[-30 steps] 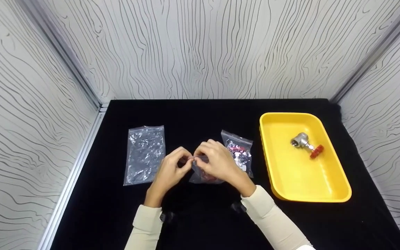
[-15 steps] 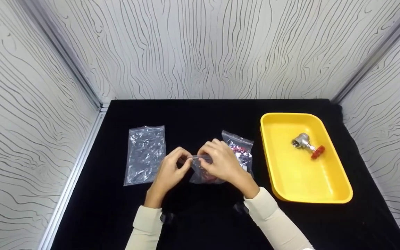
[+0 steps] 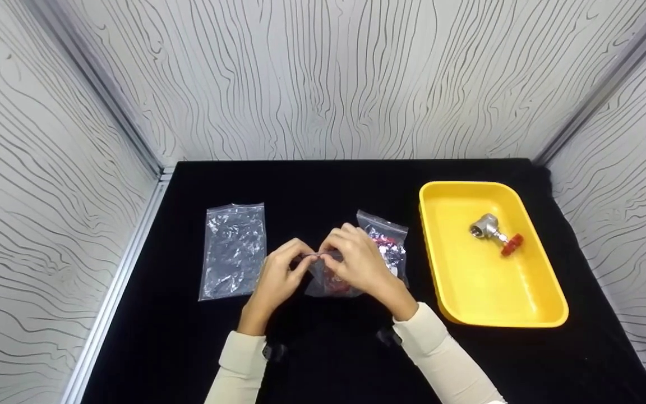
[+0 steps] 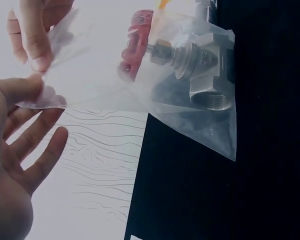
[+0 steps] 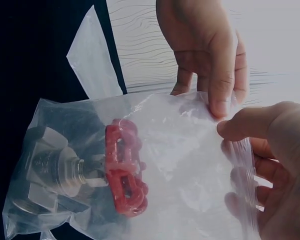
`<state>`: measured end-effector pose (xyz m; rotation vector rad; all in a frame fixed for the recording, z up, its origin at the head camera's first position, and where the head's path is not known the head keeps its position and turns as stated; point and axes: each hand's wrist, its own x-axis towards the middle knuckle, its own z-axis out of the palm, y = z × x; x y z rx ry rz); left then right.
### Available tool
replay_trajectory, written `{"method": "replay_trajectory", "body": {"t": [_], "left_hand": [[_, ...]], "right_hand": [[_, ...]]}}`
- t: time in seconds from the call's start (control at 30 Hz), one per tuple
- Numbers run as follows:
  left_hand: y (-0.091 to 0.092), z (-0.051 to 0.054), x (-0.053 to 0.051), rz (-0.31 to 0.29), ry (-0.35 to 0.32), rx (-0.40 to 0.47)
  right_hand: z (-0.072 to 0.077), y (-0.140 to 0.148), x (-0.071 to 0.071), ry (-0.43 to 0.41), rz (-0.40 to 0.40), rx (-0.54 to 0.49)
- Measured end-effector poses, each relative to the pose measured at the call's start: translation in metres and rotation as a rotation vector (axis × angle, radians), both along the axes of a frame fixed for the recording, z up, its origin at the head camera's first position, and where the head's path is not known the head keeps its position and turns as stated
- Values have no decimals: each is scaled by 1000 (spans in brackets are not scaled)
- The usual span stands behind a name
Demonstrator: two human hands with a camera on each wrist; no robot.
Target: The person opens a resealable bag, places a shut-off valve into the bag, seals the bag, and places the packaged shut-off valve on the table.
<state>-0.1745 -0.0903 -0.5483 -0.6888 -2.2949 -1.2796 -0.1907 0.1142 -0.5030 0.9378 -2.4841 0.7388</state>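
Observation:
Both hands hold the mouth of a clear zip-lock bag (image 5: 185, 160) at the middle of the black table. Inside this bag is a metal valve (image 4: 205, 65) with a red handwheel (image 5: 124, 167). My left hand (image 3: 279, 275) pinches the bag's top edge between thumb and fingers. Close beside it, thumb tips nearly meeting, my right hand (image 3: 358, 261) pinches the same edge. In the right wrist view, fingers of the right hand (image 5: 285, 145) lie behind the clear film. The head view has the hands covering part of the bag.
A flat clear bag (image 3: 233, 252) lies to the left. Behind the right hand lies another zip-lock bag (image 3: 391, 244) with something red and shiny inside. On the right stands a yellow tray (image 3: 485, 289) holding a red-handled valve (image 3: 487, 226). Patterned white walls (image 3: 323, 78) surround the table.
The right hand has slid slightly right along the bag's top edge. After it, the left hand has shifted right, closing the gap between them. Both keep their pinch.

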Motion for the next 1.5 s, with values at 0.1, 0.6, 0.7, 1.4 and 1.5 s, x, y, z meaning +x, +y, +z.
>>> {"method": "replay_trajectory", "body": {"t": [0.1,0.6,0.7,1.4,1.5], "left_hand": [[-2,0,0,30,-1,-4],[9,-5,-2,-28,-90,66],[13,-5,-3,-37,-80,73],[15,1,-5,-69,-99,27],[19,2,-6,-71,-74,32]], "right_hand": [[0,2,0,-15,5,7],[0,19,0,-97,-45,-10],[-1,17,1,-88,-52,-25],[-7,33,0,-219,18,-137],[-8,32,1,-205,28,-159]]}}
